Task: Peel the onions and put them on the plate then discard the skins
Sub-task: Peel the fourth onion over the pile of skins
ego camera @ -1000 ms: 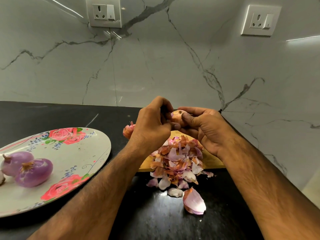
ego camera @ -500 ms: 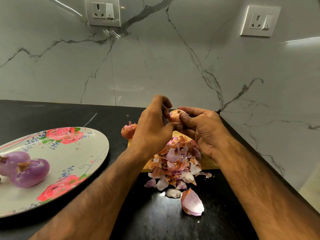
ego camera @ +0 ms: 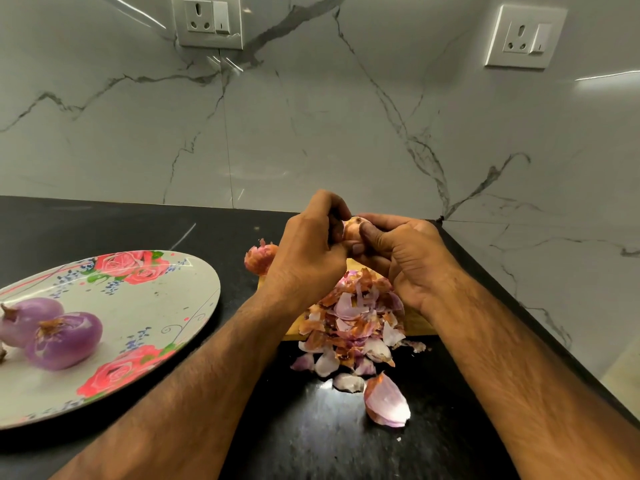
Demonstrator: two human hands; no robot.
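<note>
Both hands are meeting above the pile of skins (ego camera: 353,317), working on one small onion (ego camera: 353,227) held in the air over the wooden board (ego camera: 415,323). The right hand (ego camera: 405,254) is gripping it from the side, its thumb pressing across the front. The left hand (ego camera: 308,251) is pinching at its near face, apparently at a flap of skin. The onion is looking light and firm, but its papery skin is likely brittle and tearing in flakes, so it is best taken at a lifted edge. Once bare it is probably turning slick, like the glossy peeled onions (ego camera: 64,339) lying on the plate (ego camera: 194,292), so a cupped hold suits the transfer.
</note>
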